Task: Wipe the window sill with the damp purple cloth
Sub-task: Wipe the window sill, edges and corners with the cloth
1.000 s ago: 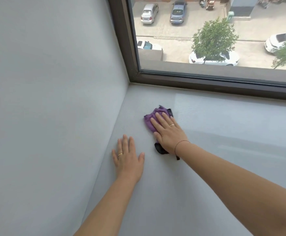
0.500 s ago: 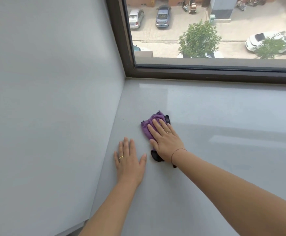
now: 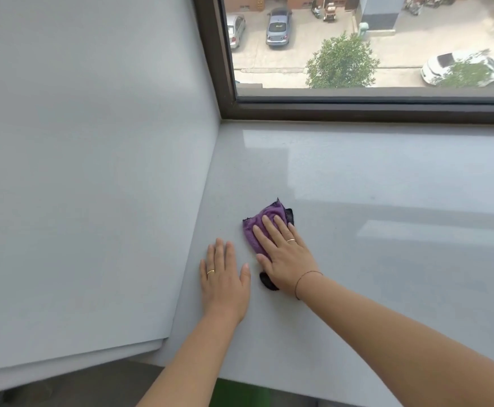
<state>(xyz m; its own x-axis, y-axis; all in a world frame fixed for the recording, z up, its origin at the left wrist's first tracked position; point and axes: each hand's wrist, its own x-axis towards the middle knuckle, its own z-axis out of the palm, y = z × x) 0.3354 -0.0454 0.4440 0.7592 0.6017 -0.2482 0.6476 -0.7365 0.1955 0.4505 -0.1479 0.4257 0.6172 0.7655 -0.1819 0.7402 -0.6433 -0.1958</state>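
The purple cloth [image 3: 256, 230] lies flat on the pale grey window sill [image 3: 386, 274], in the left part of it, near the side wall [image 3: 93, 171] and well apart from the dark brown window frame [image 3: 357, 111] at the back. The right hand [image 3: 284, 254] rests on top of the cloth with the palm down. Its grip is spread: the fingers are straight and a little apart, and they press the cloth against the sill. The fingertips reach almost to the far edge of the cloth, and the purple fabric shows beyond them and to the left of the index finger. A black part of the cloth comes out at the far right corner and again beside the heel of the hand. This hand has a gold ring [image 3: 291, 240] on one finger and a thin bracelet [image 3: 307, 274] at the wrist. The left hand [image 3: 223, 277] lies on the bare sill just beside the cloth, closer to the wall. Its grip is also spread, palm down, with straight fingers close together, and it holds nothing. A narrow strip of sill shows between its thumb and the cloth. It wears a second ring [image 3: 211, 271]. Through the glass, parked cars [image 3: 278, 27] and a green tree [image 3: 342, 63] are visible far below.
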